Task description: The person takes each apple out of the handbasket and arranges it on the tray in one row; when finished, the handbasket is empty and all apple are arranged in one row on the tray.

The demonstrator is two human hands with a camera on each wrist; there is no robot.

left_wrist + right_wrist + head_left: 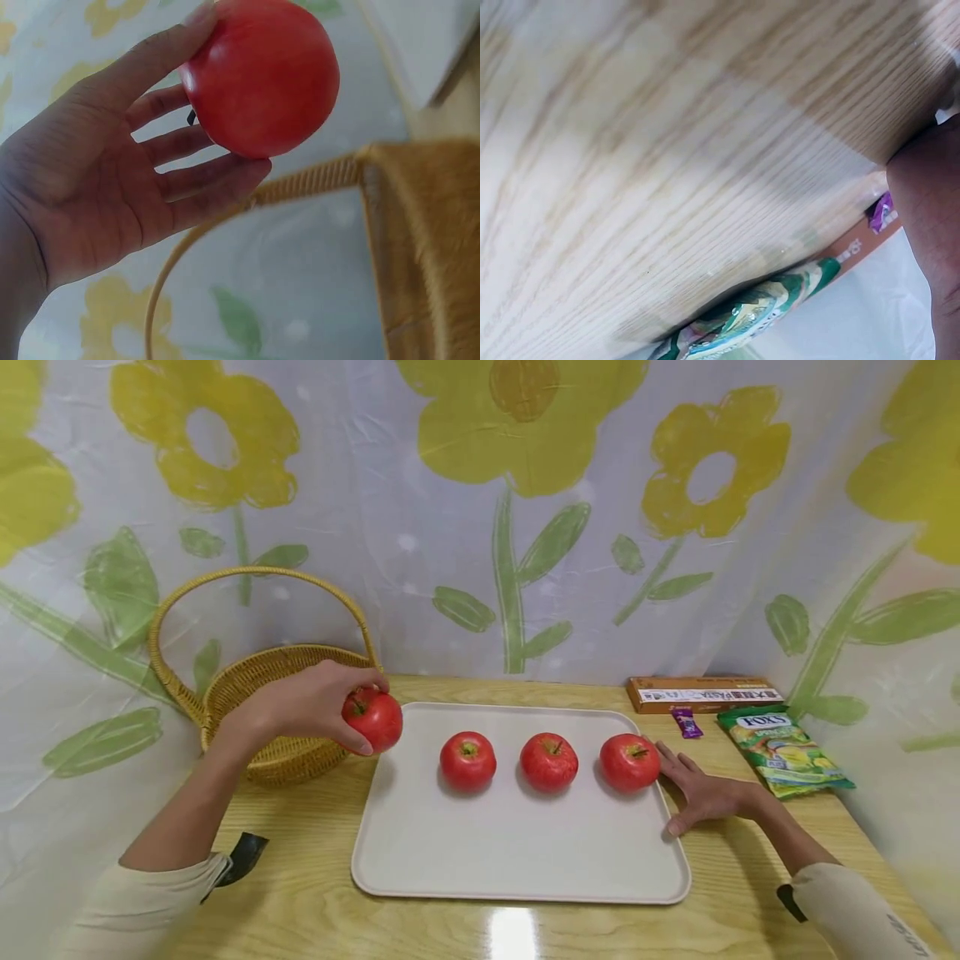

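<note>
My left hand [315, 700] grips a red apple [375, 723] between thumb and fingers, above the left edge of a white tray [517, 860] and in front of a wicker basket [300, 760]. In the left wrist view the same apple [266, 79] is held at the fingertips, and the basket's handle [307, 182] passes below it. Three more apples stand in a row on the tray: a left one [467, 763], a middle one [549, 763] and a right one [629, 764]. At the tray's right rim my right hand [705, 795] lies with fingers spread, its fingertips beside the right apple.
Behind the right hand are a long orange pasta box [705, 695], a small purple wrapped candy [686, 724] and a green Fox's candy bag [783, 750]. All stand on a wooden table [300, 893]. A flower-printed curtain [375, 543] hangs along the back.
</note>
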